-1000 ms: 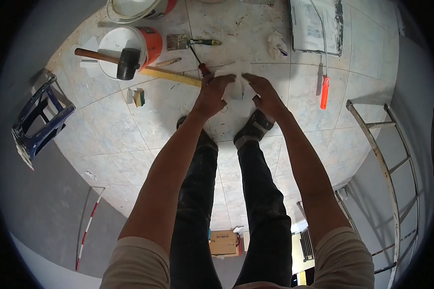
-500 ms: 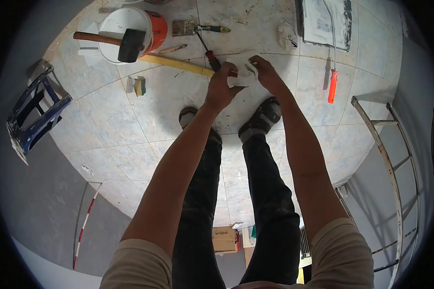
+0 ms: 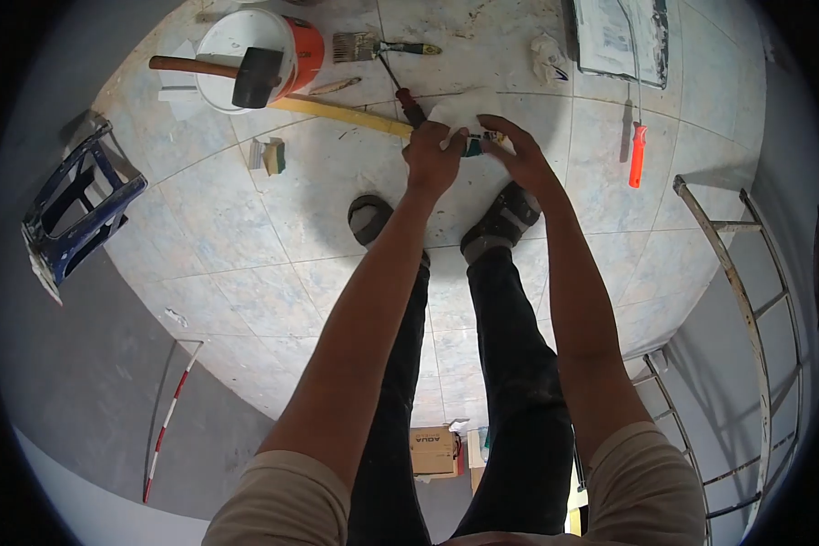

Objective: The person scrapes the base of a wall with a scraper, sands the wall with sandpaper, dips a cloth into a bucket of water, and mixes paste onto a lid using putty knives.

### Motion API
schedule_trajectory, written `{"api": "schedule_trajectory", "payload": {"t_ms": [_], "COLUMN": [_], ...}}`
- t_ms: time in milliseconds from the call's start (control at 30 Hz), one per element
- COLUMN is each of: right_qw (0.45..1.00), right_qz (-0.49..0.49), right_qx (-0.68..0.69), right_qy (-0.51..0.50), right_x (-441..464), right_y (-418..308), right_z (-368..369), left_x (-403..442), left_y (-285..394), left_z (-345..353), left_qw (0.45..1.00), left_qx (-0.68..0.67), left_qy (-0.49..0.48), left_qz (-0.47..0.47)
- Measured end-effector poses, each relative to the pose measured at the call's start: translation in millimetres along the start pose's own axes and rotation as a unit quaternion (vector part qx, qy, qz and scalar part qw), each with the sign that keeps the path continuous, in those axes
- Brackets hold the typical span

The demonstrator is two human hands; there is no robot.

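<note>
My left hand (image 3: pixel 434 155) and my right hand (image 3: pixel 521 156) are close together above the tiled floor, just beyond my feet. Between them is a small item with a dark green and printed label (image 3: pixel 475 146), its fingers-covered parts hidden. Both hands are closed on it. A pale, whitish sheet-like thing (image 3: pixel 464 107) shows behind the fingertips. Beside my left hand lie a screwdriver with a dark red and black handle (image 3: pixel 410 106) and the end of a yellow bar (image 3: pixel 346 114). A wide paintbrush (image 3: pixel 355 46) rests farther off.
A mallet (image 3: pixel 257 77) lies on a white and orange bucket (image 3: pixel 306 55). A sponge block (image 3: pixel 274 156) and blue step stool (image 3: pixel 86 196) are left. A paint tray (image 3: pixel 621 68), roller handle (image 3: pixel 638 156) and ladder (image 3: pixel 746 300) are right. Crumpled paper (image 3: pixel 547 59) lies ahead.
Both hands have come closer together, and a dark green printed label now shows between them. The view has shifted slightly, moving the bucket and tools up in the picture.
</note>
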State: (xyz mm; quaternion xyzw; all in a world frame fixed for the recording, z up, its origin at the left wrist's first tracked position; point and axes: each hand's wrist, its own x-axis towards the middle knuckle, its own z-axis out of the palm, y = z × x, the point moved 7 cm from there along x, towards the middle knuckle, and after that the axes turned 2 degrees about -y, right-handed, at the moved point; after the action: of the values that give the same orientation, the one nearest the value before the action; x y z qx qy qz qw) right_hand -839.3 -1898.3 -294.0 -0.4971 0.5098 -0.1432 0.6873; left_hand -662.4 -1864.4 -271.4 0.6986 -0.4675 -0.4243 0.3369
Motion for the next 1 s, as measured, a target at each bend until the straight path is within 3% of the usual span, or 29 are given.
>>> {"api": "schedule_trajectory", "payload": {"t_ms": [67,100,167,300,333,400,433,500,567,633,700,733,800,833,900,933,1000], "right_qw": [0.968,0.954,0.939,0.921,0.922,0.914,0.914,0.910,0.910,0.905,0.827,0.826,0.825,0.824,0.889,0.889,0.905], "right_qz": [-0.159,-0.163,-0.181,-0.218,-0.216,-0.204,-0.202,-0.101,-0.043,0.018,-0.058,-0.057,-0.085,-0.083,-0.122,-0.120,-0.032], "right_qx": [-0.186,-0.240,-0.279,-0.302,-0.301,-0.324,-0.324,-0.385,-0.395,-0.406,-0.492,-0.494,-0.384,-0.385,-0.342,-0.341,-0.390], "right_qy": [0.060,0.072,0.087,0.111,0.113,0.134,0.135,0.119,0.122,0.122,0.265,0.264,0.406,0.406,0.280,0.282,0.166], "right_x": [-29,-36,-36,-30,-27,-21,-18,-8,0,3,-9,-15,-48,-54,-57,-60,-53], "right_y": [-41,-58,-32,3,4,0,-1,7,9,13,-9,-14,-29,-14,29,36,64], "right_z": [13,21,25,26,23,15,13,14,18,27,31,35,27,34,68,74,97], "left_x": [2,9,18,20,24,19,5,-19,-25,-14,1,10,26,32,38,42,49], "left_y": [-11,-9,-23,-49,-71,-65,-35,-11,-2,-7,-12,-12,-14,-15,-18,-22,-27], "left_z": [10,11,29,30,37,29,17,14,9,14,17,21,26,28,31,29,29], "left_qw": [0.977,0.977,0.924,0.930,0.958,0.969,0.961,0.949,0.932,0.918,0.905,0.897,0.889,0.884,0.878,0.895,0.908], "left_qx": [0.161,0.161,0.253,0.269,0.196,0.119,0.133,0.146,0.293,0.321,0.348,0.347,0.344,0.341,0.338,0.322,0.307], "left_qy": [-0.067,-0.068,-0.203,-0.166,-0.191,-0.214,-0.235,-0.258,-0.147,-0.149,-0.148,-0.177,-0.206,-0.212,-0.222,-0.203,-0.187], "left_qz": [-0.119,-0.120,-0.203,-0.187,-0.088,0.012,0.058,0.106,0.157,0.176,0.193,0.207,0.221,0.238,0.257,0.235,0.213]}}
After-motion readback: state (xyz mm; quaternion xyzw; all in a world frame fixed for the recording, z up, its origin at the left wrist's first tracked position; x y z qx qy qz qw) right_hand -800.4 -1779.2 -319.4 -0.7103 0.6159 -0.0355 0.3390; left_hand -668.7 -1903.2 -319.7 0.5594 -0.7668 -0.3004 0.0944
